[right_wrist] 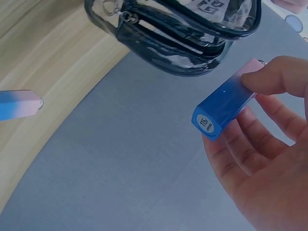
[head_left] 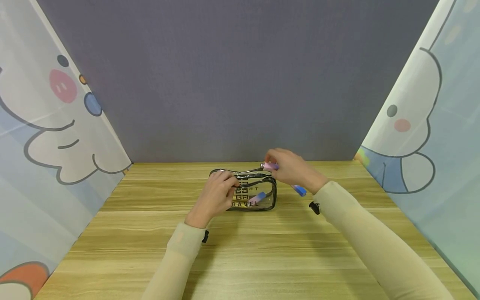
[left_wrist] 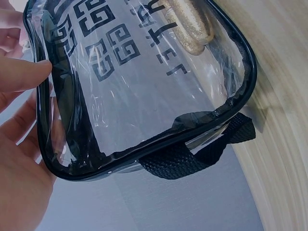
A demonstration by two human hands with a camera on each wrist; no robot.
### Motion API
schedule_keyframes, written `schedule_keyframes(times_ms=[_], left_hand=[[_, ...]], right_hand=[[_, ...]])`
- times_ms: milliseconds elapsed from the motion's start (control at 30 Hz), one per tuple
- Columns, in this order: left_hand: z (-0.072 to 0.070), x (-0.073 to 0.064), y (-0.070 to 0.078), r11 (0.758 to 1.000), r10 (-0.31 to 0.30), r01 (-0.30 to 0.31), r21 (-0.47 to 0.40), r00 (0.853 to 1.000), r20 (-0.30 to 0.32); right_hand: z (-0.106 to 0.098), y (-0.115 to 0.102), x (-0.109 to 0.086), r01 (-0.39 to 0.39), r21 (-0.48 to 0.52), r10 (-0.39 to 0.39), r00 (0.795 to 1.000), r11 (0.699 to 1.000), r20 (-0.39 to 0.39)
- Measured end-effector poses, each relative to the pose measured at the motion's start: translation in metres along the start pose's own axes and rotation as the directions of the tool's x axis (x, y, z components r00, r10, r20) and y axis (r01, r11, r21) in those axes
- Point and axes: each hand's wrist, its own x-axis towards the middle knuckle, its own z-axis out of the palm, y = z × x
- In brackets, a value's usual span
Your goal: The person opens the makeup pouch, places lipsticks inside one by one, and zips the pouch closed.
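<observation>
A clear toiletry bag (head_left: pixel 268 200) with black piping and printed lettering stands on the table. My left hand (head_left: pixel 216 192) grips its top edge, the thumb (left_wrist: pixel 24 74) on the piping and other fingers behind. Through the clear side show a pink-and-blue lipstick (head_left: pixel 257 198) and shiny gold tubes (left_wrist: pixel 192 29). Between thumb and fingers, my right hand (head_left: pixel 290 168) pinches another pink-to-blue lipstick (right_wrist: pixel 226 101), raised beside the bag's top right end. The zipper (right_wrist: pixel 168 34) and its metal pull show in the right wrist view.
One more pink-and-blue lipstick (head_left: pixel 299 190) lies on the wooden table (head_left: pixel 262 254), right of the bag and under my right hand. A black strap loop (left_wrist: pixel 178 161) sticks out from the bag's end. A grey panel (head_left: pixel 240 83) rises behind the table, with cartoon-printed curtains on both sides.
</observation>
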Motion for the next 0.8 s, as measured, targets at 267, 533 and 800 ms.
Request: schedule_keyframes(times_ms=[267,533,800], left_hand=[[0.000,0.000,0.000,1.000,-0.009,0.009,0.004,1.000,0.011],[-0.001,0.001,0.001,1.000,0.003,-0.003,0.008,1.000,0.009],[-0.001,0.001,0.000,1.000,-0.003,0.003,0.000,1.000,0.009]], right_hand=[[0.001,-0.008,0.005,0.011,0.019,-0.011,1.000,1.000,0.001],[0.004,-0.016,0.009,0.034,0.032,-0.034,0.999,0.999,-0.003],[0.008,-0.022,0.012,0.054,0.047,-0.054,0.999,0.997,-0.004]])
